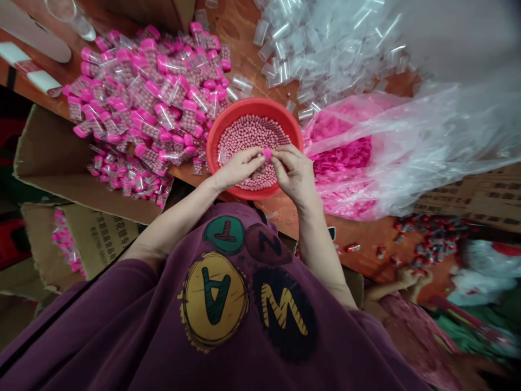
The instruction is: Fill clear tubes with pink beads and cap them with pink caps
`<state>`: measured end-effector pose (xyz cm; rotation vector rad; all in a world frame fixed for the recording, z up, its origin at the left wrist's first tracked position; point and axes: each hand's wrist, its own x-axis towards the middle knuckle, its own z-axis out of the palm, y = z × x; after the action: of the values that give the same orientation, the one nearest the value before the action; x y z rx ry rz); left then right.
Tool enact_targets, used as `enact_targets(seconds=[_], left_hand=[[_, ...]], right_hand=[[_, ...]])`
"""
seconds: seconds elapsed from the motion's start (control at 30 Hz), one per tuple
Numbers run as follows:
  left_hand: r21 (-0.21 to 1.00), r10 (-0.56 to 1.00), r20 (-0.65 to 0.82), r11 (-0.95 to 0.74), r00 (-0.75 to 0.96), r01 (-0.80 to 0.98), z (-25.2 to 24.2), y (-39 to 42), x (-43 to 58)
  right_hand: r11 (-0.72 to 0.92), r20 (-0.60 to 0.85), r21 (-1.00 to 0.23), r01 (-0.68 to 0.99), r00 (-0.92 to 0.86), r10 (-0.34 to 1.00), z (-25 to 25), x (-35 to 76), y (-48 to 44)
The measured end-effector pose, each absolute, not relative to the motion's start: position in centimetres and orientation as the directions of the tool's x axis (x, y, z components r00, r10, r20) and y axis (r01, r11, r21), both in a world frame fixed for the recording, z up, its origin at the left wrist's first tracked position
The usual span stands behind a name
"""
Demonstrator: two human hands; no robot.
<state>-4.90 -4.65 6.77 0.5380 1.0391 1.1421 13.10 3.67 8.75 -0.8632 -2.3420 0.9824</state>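
Over the red bowl (211, 142) full of small pink balls (253, 133), my two hands meet at a bright pink cap (267, 153). My left hand (240, 167) is closed with thumb and fingers around a small bottle under this cap; the bottle body is mostly hidden by the fingers. The fingertips of my right hand (298, 172) pinch the cap from the other side. A clear tube (222, 156) lies on the balls at the bowl's left.
Left of the bowl is a heap of pink-capped filled bottles (154, 87), with more in a cardboard box (52, 157) below. Empty clear tubes (317, 49) pile behind. A plastic bag of pink caps (345, 146) lies right. Another person's hands (411, 279) are near red-and-dark pieces (435, 236).
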Motion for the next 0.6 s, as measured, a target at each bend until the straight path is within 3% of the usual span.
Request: enact_targets(seconds=[0.23,0.37,0.6], left_hand=[[0.887,0.956,-0.281,0.292,0.084,-0.359,6.3,-4.4,-5.7],[0.921,0.972,-0.222,0.237,0.084,-0.311,6.6,-4.2,-6.4],[0.857,0.948,-0.311,0.313,0.073,-0.410,6.7,-4.7,-5.1]], right_hand=[[0.422,0.136,-0.837,0.349,-0.614,0.778,8.3,13.4,3.2],[0.428,0.141,-0.834,0.347,-0.616,0.775,8.1,13.3,2.7],[0.456,0.105,-0.796,0.397,-0.651,0.752,8.3,13.2,2.1]])
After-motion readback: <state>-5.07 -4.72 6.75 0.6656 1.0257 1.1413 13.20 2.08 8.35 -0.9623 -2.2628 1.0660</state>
